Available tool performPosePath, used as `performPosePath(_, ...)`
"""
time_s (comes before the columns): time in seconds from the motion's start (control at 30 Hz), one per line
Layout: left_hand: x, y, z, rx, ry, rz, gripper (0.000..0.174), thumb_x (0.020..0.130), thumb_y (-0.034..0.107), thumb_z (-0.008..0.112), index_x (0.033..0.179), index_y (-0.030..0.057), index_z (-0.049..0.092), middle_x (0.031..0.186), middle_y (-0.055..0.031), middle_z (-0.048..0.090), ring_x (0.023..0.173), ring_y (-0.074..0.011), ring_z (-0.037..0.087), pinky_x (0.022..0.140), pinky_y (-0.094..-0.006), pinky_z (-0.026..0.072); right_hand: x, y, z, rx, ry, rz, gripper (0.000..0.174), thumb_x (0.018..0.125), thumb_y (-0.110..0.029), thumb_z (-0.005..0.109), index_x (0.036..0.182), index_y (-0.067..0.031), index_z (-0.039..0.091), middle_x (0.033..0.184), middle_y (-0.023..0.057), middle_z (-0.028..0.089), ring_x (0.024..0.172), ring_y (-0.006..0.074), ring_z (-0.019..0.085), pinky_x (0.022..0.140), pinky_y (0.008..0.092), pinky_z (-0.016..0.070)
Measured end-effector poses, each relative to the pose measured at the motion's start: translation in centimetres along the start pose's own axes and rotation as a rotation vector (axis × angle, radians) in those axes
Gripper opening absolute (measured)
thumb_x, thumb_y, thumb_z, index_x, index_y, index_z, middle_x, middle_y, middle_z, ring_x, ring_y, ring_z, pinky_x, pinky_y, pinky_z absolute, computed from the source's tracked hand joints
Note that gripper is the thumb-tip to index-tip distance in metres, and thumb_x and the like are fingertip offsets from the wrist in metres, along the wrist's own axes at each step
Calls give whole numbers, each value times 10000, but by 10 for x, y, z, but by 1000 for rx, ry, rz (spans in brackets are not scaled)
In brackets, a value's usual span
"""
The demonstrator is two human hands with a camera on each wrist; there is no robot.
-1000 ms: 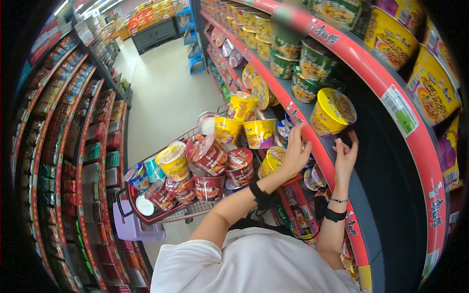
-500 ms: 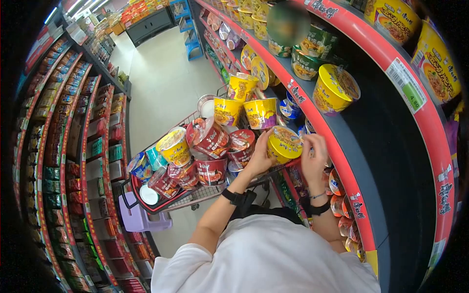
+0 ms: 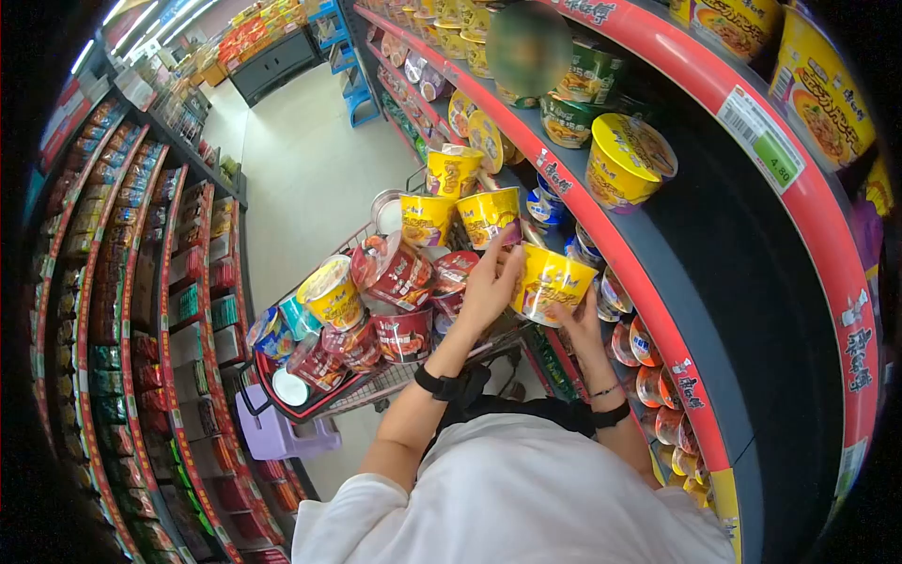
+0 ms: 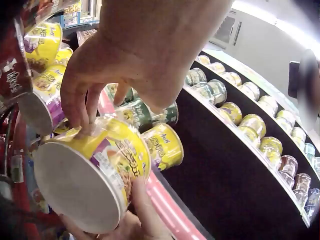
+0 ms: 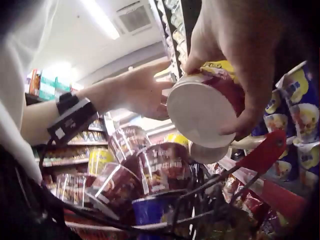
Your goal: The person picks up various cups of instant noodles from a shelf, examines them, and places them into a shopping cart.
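The right hand (image 3: 584,334) grips a yellow noodle cup (image 3: 550,284) tilted between the shopping cart and the shelf edge. The left hand (image 3: 493,287) is at the cup's left side. In the left wrist view, the left hand (image 4: 120,65) comes down from above, with fingertips touching the cup (image 4: 122,155); the right hand (image 4: 142,217) holds it from below. In the right wrist view, the right hand (image 5: 245,60) has fingers and thumb around the cup, whose white round end (image 5: 200,115) faces the camera. The left hand (image 5: 137,92) reaches toward it.
The cart holds several red cups (image 3: 404,334) and yellow cups (image 3: 425,221). A yellow cup (image 3: 629,162) stands on the shelf near green cups (image 3: 568,122). The red shelf edge (image 3: 648,310) curves close to the right hand. A purple stool (image 3: 282,428) stands by the cart.
Both hands were near the shelf edge, then came together around the yellow cup above the cart. The cup has since been tipped, its printed side now facing up to the head camera.
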State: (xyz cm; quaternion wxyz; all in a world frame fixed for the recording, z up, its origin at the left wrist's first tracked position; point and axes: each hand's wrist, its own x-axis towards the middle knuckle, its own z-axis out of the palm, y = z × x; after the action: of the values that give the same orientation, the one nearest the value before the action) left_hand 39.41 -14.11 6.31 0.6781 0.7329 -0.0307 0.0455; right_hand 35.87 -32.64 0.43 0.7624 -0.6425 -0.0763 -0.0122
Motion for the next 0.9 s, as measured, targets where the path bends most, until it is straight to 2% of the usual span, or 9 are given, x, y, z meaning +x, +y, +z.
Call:
performPosePath(0.1,-1,9,-9,-35,-13,-44,456,1030,327,396,1404,68,413,997,-64,647,806,-112,598,661,-245,469,1,-12,-3,147,32,120,815,893,-110,665,1509,-44,136,1379,130,436,1247,209,477,1024,343,422)
performPosePath(0.23,-12,22,-9,23,47,55,411,1039,328,366,1298,43,510,983,-50,658,796,-88,590,631,-218,443,1,-37,1,145,-8,127,789,892,-132,667,1501,-37,175,1404,118,425,1279,209,447,1058,355,380)
performPosePath(0.37,-28,47,3,-78,247,243,278,951,129,565,1190,-12,550,928,-68,618,741,-121,587,705,-268,464,2,-71,11,113,-93,-160,899,835,-151,740,1501,-23,151,1423,132,395,1287,230,446,1045,360,402)
performPosePath(0.43,-33,54,4,5,258,399,555,761,110,768,1233,-2,498,1073,-91,551,919,-155,558,818,-298,470,1,-98,10,142,-86,-92,1021,763,-138,806,1505,-21,114,1444,139,365,1316,249,413,1055,369,394)
performPosePath(0.5,-33,65,12,-42,215,677,706,708,124,811,1297,9,439,1214,-138,512,1083,-226,533,913,-335,456,7,-115,6,-54,-67,-369,1088,706,-105,843,1503,-26,105,1450,146,352,1325,251,401,1044,378,408)
performPosePath(0.63,-15,94,31,128,170,712,778,718,131,812,1356,-6,387,1371,-207,439,1267,-331,454,1011,-404,412,24,-160,2,13,59,-356,1104,640,-75,868,1482,-24,156,1447,152,334,1340,256,377,1084,413,360)
performPosePath(0.7,5,113,41,127,108,686,783,733,113,799,1379,-11,374,1373,-208,435,1239,-319,487,1004,-400,420,44,-168,-17,-558,231,-616,1025,648,-154,871,1462,-10,264,1423,188,308,1301,286,406,1083,411,352)
performPosePath(0.77,33,110,55,50,92,707,749,780,110,755,1412,-5,370,1315,-199,499,1103,-296,573,950,-394,453,61,-170,-25,-584,341,-634,1024,649,-197,873,1463,-9,280,1413,199,323,1273,304,421,1068,407,362)
performPosePath(0.9,87,129,71,77,31,751,678,866,91,670,1451,23,335,1336,-168,524,1140,-248,569,962,-368,459,112,-174,-38,-443,394,-628,948,696,-250,846,1431,51,328,1391,240,435,1290,315,434,1076,382,348)
